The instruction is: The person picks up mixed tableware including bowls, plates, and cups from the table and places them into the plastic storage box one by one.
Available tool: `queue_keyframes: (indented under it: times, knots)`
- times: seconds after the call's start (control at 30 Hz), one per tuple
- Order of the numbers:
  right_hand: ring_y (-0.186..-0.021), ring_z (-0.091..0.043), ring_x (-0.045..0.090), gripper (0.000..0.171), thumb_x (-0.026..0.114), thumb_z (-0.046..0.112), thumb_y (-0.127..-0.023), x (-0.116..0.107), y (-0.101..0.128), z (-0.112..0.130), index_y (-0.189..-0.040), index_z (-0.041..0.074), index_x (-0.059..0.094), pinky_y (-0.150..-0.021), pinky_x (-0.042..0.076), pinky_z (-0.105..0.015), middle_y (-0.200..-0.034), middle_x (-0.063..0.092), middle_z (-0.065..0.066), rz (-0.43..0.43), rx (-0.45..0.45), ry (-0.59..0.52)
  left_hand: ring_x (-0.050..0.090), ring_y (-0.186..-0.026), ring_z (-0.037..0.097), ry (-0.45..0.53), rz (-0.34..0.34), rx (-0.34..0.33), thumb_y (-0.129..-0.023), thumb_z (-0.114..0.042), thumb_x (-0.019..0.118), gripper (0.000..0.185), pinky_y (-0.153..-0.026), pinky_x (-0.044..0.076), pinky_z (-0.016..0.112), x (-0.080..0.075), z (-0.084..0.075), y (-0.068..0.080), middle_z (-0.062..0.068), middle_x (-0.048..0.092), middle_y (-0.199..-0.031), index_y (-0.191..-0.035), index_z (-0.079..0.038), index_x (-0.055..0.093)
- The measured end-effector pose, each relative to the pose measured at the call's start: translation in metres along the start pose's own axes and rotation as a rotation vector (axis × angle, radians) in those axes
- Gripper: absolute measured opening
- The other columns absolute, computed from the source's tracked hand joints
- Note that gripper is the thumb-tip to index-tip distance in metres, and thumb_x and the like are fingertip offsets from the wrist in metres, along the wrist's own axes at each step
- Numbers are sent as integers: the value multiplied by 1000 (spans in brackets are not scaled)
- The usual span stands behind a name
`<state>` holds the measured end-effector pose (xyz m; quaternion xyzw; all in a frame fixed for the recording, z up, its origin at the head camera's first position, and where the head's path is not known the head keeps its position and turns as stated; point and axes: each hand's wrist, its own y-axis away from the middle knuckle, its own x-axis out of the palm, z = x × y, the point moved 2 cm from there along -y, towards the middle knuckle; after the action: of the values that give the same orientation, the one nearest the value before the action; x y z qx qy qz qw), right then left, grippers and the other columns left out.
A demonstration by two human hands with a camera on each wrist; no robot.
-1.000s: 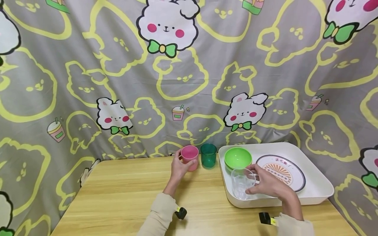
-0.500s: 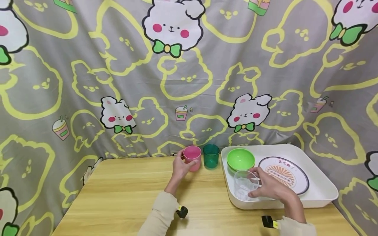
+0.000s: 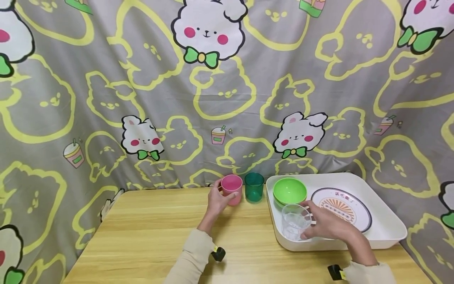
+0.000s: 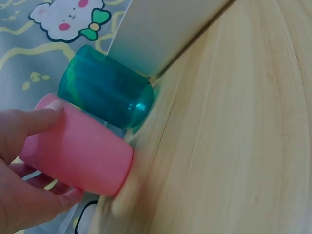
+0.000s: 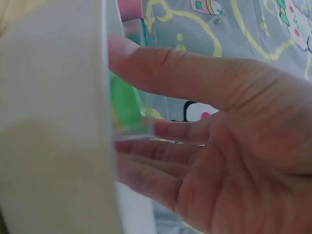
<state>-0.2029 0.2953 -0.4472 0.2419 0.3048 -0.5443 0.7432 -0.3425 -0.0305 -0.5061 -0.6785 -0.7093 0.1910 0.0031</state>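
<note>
My left hand point(image 3: 217, 201) grips a pink cup point(image 3: 232, 189) standing on the wooden table point(image 3: 149, 236) near its back edge. In the left wrist view the pink cup point(image 4: 80, 151) sits between thumb and fingers, touching a dark green translucent cup point(image 4: 105, 87). That green cup point(image 3: 254, 186) stands just right of the pink one. My right hand point(image 3: 324, 225) holds a clear plastic cup point(image 3: 295, 221) inside the white tray point(image 3: 386, 236); the tray also holds a light green bowl point(image 3: 289, 191) and a patterned plate point(image 3: 342, 207). The right wrist view shows my fingers point(image 5: 180, 73) against the clear cup's wall point(image 5: 53, 146).
A grey curtain point(image 3: 227, 90) printed with rabbits hangs right behind the table and wraps both sides. The tray fills the right part of the tabletop. Bare wood spreads across the left and front.
The view shifted slightly. My right hand with the clear cup has settled a little lower in the tray. The left hand keeps its grip on the pink cup.
</note>
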Motion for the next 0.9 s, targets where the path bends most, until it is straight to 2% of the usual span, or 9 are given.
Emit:
queue_keyframes:
  times: [0.13, 0.27, 0.4, 0.67, 0.8, 0.9]
  knots:
    - [-107, -48, 64, 86, 92, 21, -75, -12, 2, 8, -139, -12, 44, -89, 56, -56, -118, 63, -30, 33, -12, 93, 57, -123, 44, 15, 43, 19, -80, -1, 87, 69, -102, 53, 53, -3, 1, 0, 27, 59, -133, -139, 7, 52]
    - [-105, -44, 65, 80, 91, 27, -77, -21, 0, 14, -135, -9, 51, -86, 57, -55, -114, 65, -27, 34, -45, 213, 55, -124, 45, 52, 86, 36, -81, -2, 86, 69, -103, 52, 54, -7, -1, 1, 26, 57, -134, -140, 7, 50]
    - [-102, -41, 65, 73, 91, 31, -77, -24, -2, 15, -129, -7, 56, -84, 57, -53, -112, 67, -24, 11, -105, 290, 56, -121, 43, 65, 81, 36, -81, -5, 86, 70, -102, 52, 55, -13, -6, 2, 25, 58, -133, -141, 6, 50]
    - [-101, -38, 68, 67, 89, 37, -78, -24, -5, 14, -126, -2, 62, -81, 58, -50, -111, 71, -16, -102, -185, 342, 57, -122, 41, 84, 21, 9, -81, -7, 87, 71, -101, 53, 52, -28, -9, 8, 24, 58, -133, -140, 4, 50]
    - [-104, -39, 67, 70, 87, 38, -81, -25, -6, 16, -130, -5, 61, -86, 57, -54, -119, 69, -20, -191, -226, 353, 56, -124, 39, 104, 52, 15, -82, -8, 87, 68, -103, 52, 52, -39, -14, 15, 22, 58, -135, -140, 2, 52]
    - [-113, -42, 64, 70, 86, 36, -84, -25, -8, 18, -133, -6, 59, -94, 53, -58, -127, 65, -24, -285, -276, 360, 56, -125, 39, 126, 83, 38, -83, -9, 86, 69, -104, 51, 52, -48, -20, 18, 22, 58, -136, -142, 1, 52]
